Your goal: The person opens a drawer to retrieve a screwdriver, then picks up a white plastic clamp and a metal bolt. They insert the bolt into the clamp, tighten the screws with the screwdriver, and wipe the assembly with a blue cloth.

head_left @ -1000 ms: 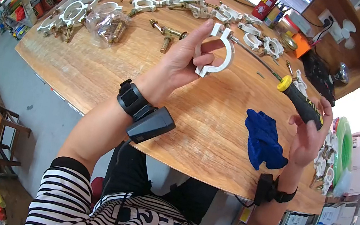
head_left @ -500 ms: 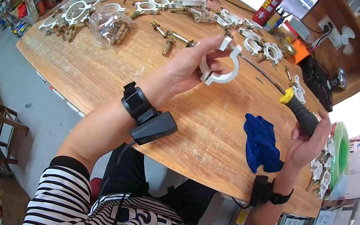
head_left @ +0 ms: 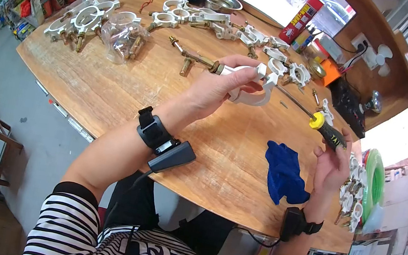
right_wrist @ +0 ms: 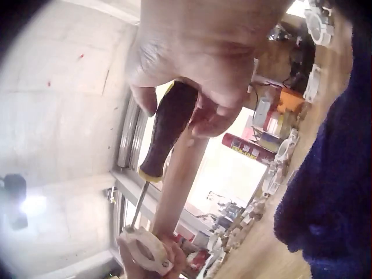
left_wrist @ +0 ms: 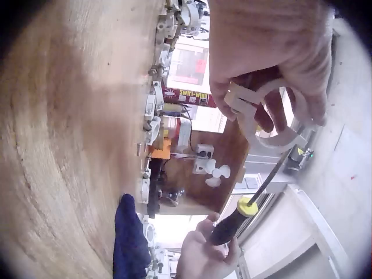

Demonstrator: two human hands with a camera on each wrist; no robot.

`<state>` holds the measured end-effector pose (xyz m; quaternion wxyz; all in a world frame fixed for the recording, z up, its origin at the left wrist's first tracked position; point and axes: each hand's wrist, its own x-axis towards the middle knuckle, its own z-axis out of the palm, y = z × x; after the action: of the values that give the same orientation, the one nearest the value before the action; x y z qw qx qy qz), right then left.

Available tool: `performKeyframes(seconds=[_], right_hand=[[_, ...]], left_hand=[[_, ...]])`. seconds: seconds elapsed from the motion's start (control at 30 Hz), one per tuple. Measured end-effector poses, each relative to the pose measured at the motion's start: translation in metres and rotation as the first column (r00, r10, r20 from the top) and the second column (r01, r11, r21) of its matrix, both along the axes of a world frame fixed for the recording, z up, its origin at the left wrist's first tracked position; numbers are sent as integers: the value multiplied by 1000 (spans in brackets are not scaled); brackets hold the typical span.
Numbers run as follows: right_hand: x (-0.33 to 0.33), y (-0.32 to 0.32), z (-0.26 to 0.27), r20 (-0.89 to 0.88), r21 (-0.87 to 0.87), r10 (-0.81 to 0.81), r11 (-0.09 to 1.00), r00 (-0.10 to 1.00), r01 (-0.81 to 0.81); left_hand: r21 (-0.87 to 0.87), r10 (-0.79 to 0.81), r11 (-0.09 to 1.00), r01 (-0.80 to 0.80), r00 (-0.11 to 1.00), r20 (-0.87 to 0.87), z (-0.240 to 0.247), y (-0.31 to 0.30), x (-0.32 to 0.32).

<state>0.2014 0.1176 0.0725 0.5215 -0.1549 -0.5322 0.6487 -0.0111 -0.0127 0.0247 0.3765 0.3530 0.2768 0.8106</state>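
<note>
My left hand [head_left: 213, 91] holds a white ring-shaped pipe clamp [head_left: 259, 100] above the table, thumb along its top near the lugs. A screwdriver [head_left: 330, 132] with a black and yellow handle is gripped in my right hand [head_left: 331, 171]. Its long shaft reaches to the lug end of the clamp. In the left wrist view, fingers curl through and around the clamp [left_wrist: 249, 125], and the shaft meets its edge. The right wrist view shows the fingers around the screwdriver handle [right_wrist: 170, 125]. Behind my left hand, brass bolt fittings [head_left: 186, 67] lie on the table.
A blue cloth [head_left: 285, 175] lies on the wooden table [head_left: 112, 89] by my right forearm. White clamps [head_left: 89, 17] with brass bolts and a clear plastic bag [head_left: 121, 39] sit at the left. More clamps [head_left: 215, 17], a metal bowl [head_left: 221, 0] and a red spray can [head_left: 301, 19] line the back.
My left hand has lowered and turned the clamp, so its ring lies flatter and the lugs point right. The screwdriver and right hand have moved down and slightly left with it.
</note>
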Motion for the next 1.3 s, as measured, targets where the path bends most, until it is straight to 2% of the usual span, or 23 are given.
performKeyframes(seconds=[0.03, 0.1, 0.13, 0.2, 0.27, 0.37, 0.4, 0.47, 0.6, 0.67, 0.7, 0.77, 0.8, 0.87, 0.9, 0.97, 1.0, 1.03, 1.1, 1.13, 1.17, 1.23, 1.3], right_hand=[[2, 4, -1, 4, 10, 4, 1000, 1000, -4], [14, 28, -13, 106, 106, 142, 982, 984, -154], [16, 39, -18, 158, 49, 90, 994, 983, -99], [13, 39, -23, 157, -4, 101, 995, 982, -101], [4, 23, -17, 88, -112, 67, 992, 994, -57], [-7, 1, -5, 34, -118, -8, 993, 999, 12], [-1, 16, -12, 36, -114, -5, 993, 999, 9], [20, 60, -35, 152, -53, 189, 982, 970, -183], [12, 45, -31, 180, -84, 218, 975, 959, -206], [-11, -4, -3, -1, -176, -24, 984, 1000, 24], [-4, 9, -9, -1, -176, -25, 984, 1000, 25], [21, 53, -31, 137, 66, 231, 968, 963, -242], [26, 66, -37, 132, 64, 232, 968, 964, -242], [33, 79, -46, 107, -36, 373, 928, 922, -371], [27, 63, -41, 99, -39, 365, 931, 926, -363], [-2, 6, -10, -1, -93, 57, 994, 998, -57], [-11, -7, 2, -25, -154, -49, 987, 998, 45], [-2, 4, -4, -38, -156, -63, 986, 997, 56], [27, 50, -27, 131, 43, 327, 941, 936, -335], [30, 58, -31, -41, -2, 610, 792, 791, -611], [32, 63, -36, -63, 9, 591, 806, 804, -591], [18, 42, -31, 18, 8, 232, 973, 973, -232], [8, 19, -15, -39, -57, 134, 989, 990, -137]], left_hand=[[10, 4, 1000, -4, 1000, 4, 1, -1, 1], [-10, 101, 995, -104, 980, -172, 2, -2, 2], [-2, 108, 994, -110, 980, -169, 4, -5, 3], [-35, 151, 984, -176, 920, -361, 10, -11, 6], [6, 166, 985, -174, 927, -336, 12, -12, 8], [48, 184, 983, -178, 932, -312, 14, -13, 8], [45, 187, 982, -183, 930, -315, 14, -14, 8], [36, 171, 985, -168, 929, -327, 18, -17, 11], [48, 132, 991, -124, 949, -285, 16, -15, 12], [37, 145, 989, -141, 945, -294, 16, -14, 11], [45, 166, 986, -159, 942, -293, 15, -13, 10], [52, 187, 982, -180, 937, -295, 13, -12, 10], [47, 162, 987, -155, 947, -277, 12, -12, 10], [37, 129, 992, -124, 955, -266, 11, -11, 10], [23, 157, 987, -157, 949, -274, 10, -11, 9], [11, 171, 984, -176, 940, -296, 8, -7, 7], [11, 159, 987, -160, 964, -215, 6, -5, 7], [11, 145, 989, -145, 980, -134, 6, -3, 6], [35, 96, 995, -92, 990, -105, 6, -4, 7], [45, 71, 997, -68, 995, -71, 6, -5, 7], [56, 42, 998, -40, 998, -40, 6, -4, 7], [72, 9, 997, -5, 998, -60, 2, -2, 5], [39, 86, 995, -88, 995, 49, -1, 1, 3]])
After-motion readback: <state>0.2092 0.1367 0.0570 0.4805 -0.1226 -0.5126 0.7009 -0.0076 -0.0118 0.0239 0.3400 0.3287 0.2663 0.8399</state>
